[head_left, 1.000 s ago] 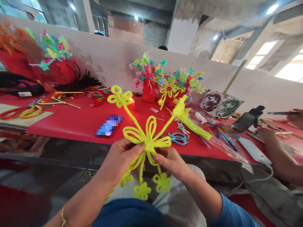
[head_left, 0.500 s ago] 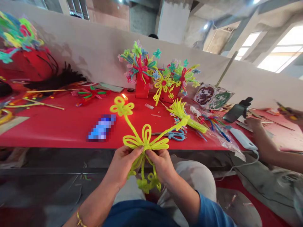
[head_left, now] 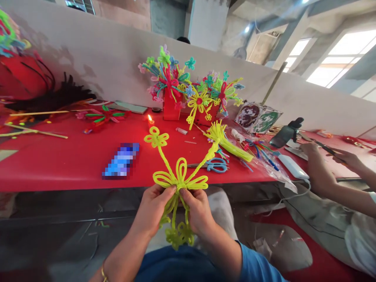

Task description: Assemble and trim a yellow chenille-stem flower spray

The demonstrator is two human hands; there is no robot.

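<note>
Head view: yellow looped flower (head_left: 180, 183) pinched between two bare hands, stems fanned away from the grip

Nearest, a blue sleeve (head_left: 257, 264) on the right arm and a bracelet (head_left: 103, 273) on the left wrist. Just beyond, left hand (head_left: 149, 213) and right hand (head_left: 200, 215) side by side above the lap, each in a narrow pinch on the flower's middle, thumbs on top and nearly meeting, neither hand clearly nearer. Exact finger contact underneath: hidden.

Below the grip, hanging blossoms (head_left: 176, 237), partly overlapping. Above it, petal loops spread left, right and straight ahead. Long axis forward, away from the body, splitting into a V: left stem (head_left: 166, 161) leaning left to a small open blossom (head_left: 156, 137), right stem (head_left: 202, 165) leaning right to a narrow, bunched tip (head_left: 212, 150).

Past the edge of the red table (head_left: 73, 162), a blurred-out phone (head_left: 121, 160) to the left and blue-handled scissors (head_left: 209, 165) to the right. Farther back, a lit candle (head_left: 151, 122), a bundle of yellow strips (head_left: 239, 150) and bright flowers in red boxes (head_left: 171, 105). Far right, a co-worker's hand (head_left: 348, 158) with a dark tool.
</note>
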